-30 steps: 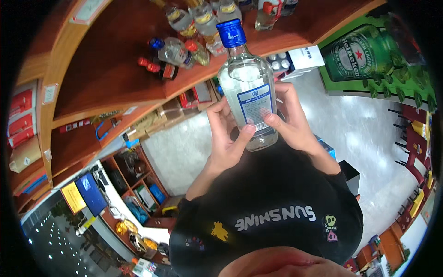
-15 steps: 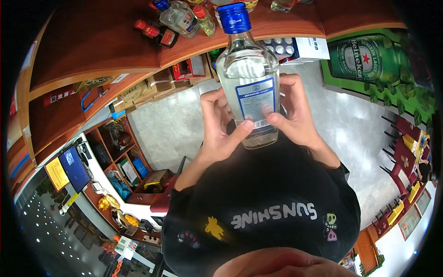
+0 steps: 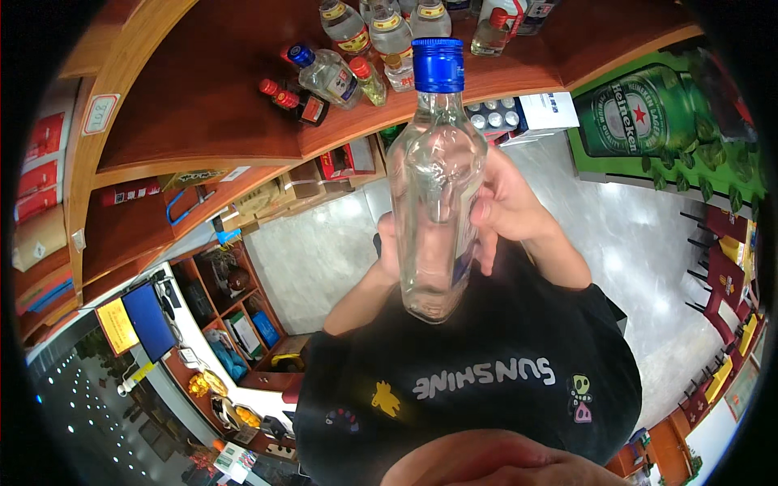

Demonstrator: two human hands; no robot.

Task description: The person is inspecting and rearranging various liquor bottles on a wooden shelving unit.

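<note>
A clear glass bottle point(image 3: 429, 235) with a blue screw cap point(image 3: 438, 66) stands nearly upright in front of my chest. Its label is turned to the right side, so only a blue-edged strip shows there. My right hand point(image 3: 519, 202) grips the bottle from the right, thumb at the glass and some fingers behind it. My left hand point(image 3: 389, 247) is against the bottle's lower left side, closed, with its fingers partly behind the glass and blurred through it.
Beyond the bottle, a wooden shelf point(image 3: 219, 121) holds several bottles, among them a blue-capped bottle point(image 3: 331, 77) and a small dark bottle point(image 3: 312, 107). Boxed cans point(image 3: 493, 115) sit below. A green beer poster point(image 3: 640, 113) hangs right; a monitor point(image 3: 148, 321) stands on the left counter.
The bottle has been turned about its long axis, its label swinging from the front to the right side. It sits lower in view, and my hands have shifted around it.
</note>
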